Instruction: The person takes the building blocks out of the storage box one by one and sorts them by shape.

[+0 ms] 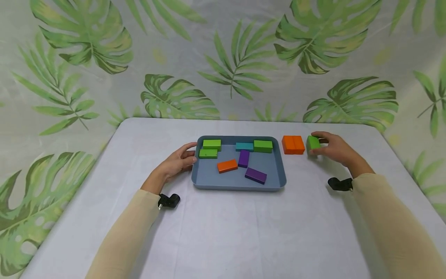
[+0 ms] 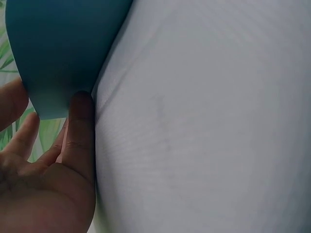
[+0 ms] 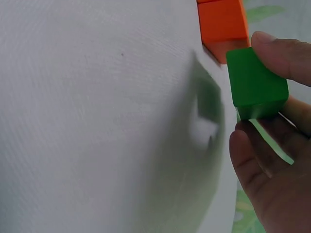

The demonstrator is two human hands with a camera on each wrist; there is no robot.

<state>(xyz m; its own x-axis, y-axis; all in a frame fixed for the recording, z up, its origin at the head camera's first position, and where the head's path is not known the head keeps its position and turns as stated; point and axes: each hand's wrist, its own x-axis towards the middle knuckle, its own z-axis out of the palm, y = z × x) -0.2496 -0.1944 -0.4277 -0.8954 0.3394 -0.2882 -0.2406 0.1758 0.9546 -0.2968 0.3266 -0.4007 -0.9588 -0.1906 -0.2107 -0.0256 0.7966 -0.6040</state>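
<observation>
My right hand [image 1: 329, 147] pinches a green block [image 3: 256, 82] between thumb and fingers, right of the tray. In the right wrist view, the block's shadow falls on the cloth apart from it. Just left of this block, two orange blocks [image 1: 293, 145] stand side by side on the table. Against the left wall of a blue-grey tray [image 1: 209, 183] rests my left hand [image 1: 177, 161], its fingers touching the outside. The left wrist view shows spread fingers [image 2: 80, 131] at the tray's corner, one low beside the tabletop.
Inside the tray lie two light green blocks [image 1: 211, 145], a teal block [image 1: 244, 147], another green block [image 1: 263, 146], an orange block [image 1: 227, 166] and two purple blocks [image 1: 256, 175]. A white cloth covers the table [image 1: 223, 228]; a leaf-patterned curtain [image 1: 240, 58] hangs behind.
</observation>
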